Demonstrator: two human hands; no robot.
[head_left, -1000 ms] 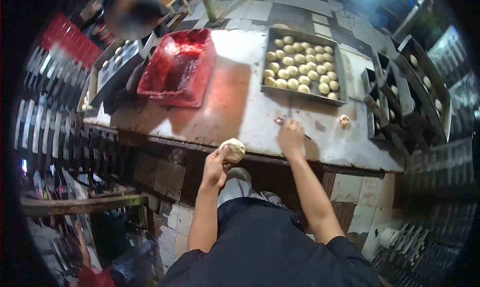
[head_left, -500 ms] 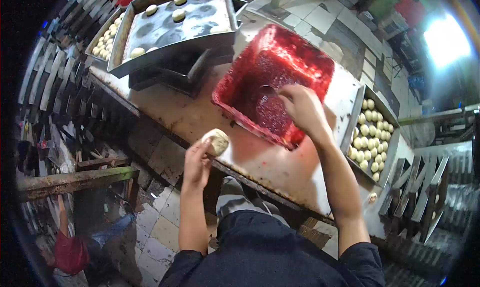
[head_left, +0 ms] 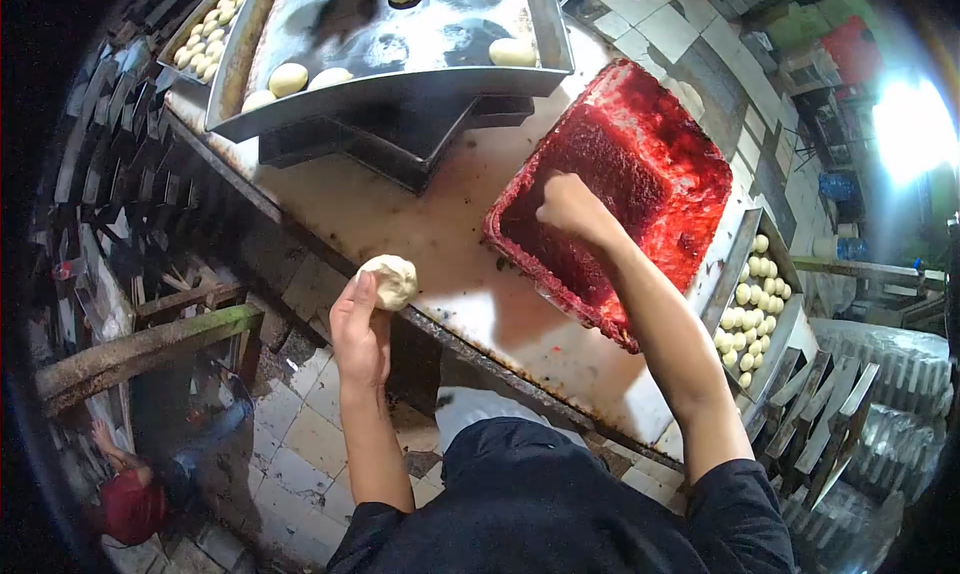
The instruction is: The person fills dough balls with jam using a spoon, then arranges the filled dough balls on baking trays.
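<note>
Pale dough: a round, off-white dough ball [head_left: 391, 280] sits in the fingertips of the left hand [head_left: 360, 329], at the near edge of the worktop [head_left: 440, 244]; it is roundish, so no clear long axis shows, and its smooth side faces up.
Left hand: fingers curled and closed around the dough ball from below and the near side, thumb up against it.
Right hand: the right hand [head_left: 570, 206] reaches into the red rectangular plastic tub [head_left: 690, 189], fingers bunched downward on the red paste; whether it grips anything I cannot tell.
Hands: well apart, the tub's near rim between them.
Red tub: lies slantwise on the worktop, its long axis running from the near middle toward the far right; the inside is smeared with dark red filling.
Far left: a large grey metal baking tray [head_left: 300, 99] rests tilted on stacked dark trays [head_left: 400, 149] and carries a few pale dough rounds [head_left: 288, 79].
Right: a second metal tray [head_left: 735, 264] just beyond the tub, packed with small pale dough balls [head_left: 745, 319].
Below: tiled floor [head_left: 310, 444] and a person in a red cap [head_left: 125, 504] at lower left.
</note>
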